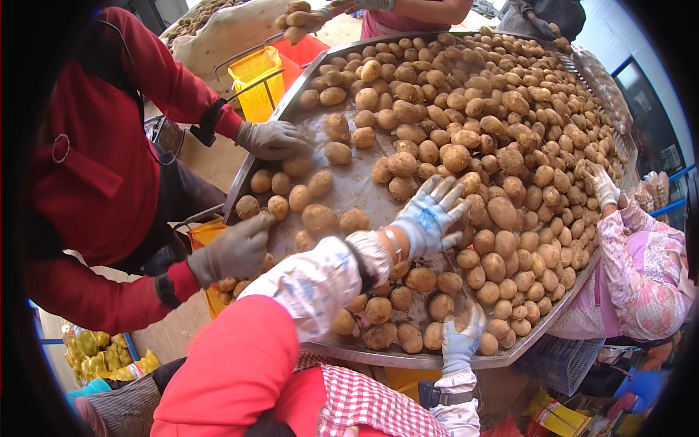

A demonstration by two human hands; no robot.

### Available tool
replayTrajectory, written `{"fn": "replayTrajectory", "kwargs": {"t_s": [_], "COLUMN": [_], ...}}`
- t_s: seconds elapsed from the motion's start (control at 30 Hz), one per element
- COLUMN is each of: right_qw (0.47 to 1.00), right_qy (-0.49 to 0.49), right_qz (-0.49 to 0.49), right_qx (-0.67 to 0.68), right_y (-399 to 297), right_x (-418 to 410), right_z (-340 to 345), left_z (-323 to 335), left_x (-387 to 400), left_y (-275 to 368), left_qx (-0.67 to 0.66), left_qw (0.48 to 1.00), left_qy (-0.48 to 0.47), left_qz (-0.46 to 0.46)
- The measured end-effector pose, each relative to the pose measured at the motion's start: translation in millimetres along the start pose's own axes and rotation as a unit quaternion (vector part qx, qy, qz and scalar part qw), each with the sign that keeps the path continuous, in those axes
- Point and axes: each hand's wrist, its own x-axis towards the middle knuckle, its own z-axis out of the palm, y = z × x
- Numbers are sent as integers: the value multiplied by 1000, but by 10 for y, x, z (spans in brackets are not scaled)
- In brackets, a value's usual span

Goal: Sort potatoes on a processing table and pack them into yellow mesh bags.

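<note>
A broad metal-rimmed sorting table lies before me, heaped with soil-dusted potatoes. My left hand, in a white and blue work glove, reaches over the middle. Its fingers are spread, palm down, against the near side of the heap, and nothing shows in its grasp. Close to the near rim, my right hand wears a matching glove. Its thumb and fingers curve around a blurred potato. Loose potatoes lie between my two hands on the metal surface.
At left, a co-worker's grey-gloved hands work over the table. Another person's gloved hand touches the heap at right. A yellow mesh bag hangs on a frame by the far left rim. A blue plastic crate stands below right.
</note>
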Motion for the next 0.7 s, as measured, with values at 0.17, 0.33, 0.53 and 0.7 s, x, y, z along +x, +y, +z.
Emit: {"fn": "replayTrajectory", "kwargs": {"t_s": [0.17, 0.33, 0.53, 0.7], "right_qw": [999, 992, 998, 994], "right_qy": [7, -8, -31, -49], "right_qz": [-21, 6, 11, 2], "right_qx": [24, 123, 54, 102], "right_y": [39, -8, 84, -55], "right_x": [-4, 6, -18, 2], "right_z": [-23, -22, -18, -85], "left_z": [60, -275, -394, 44], "left_x": [-27, -754, -347, 598], "left_y": [-753, -507, -333, -813], "left_qx": [131, -41, -143, -66], "left_qw": [972, 974, 979, 954], "left_qy": [-97, -121, 0, -184], "left_qz": [-171, -189, -144, -226]}}
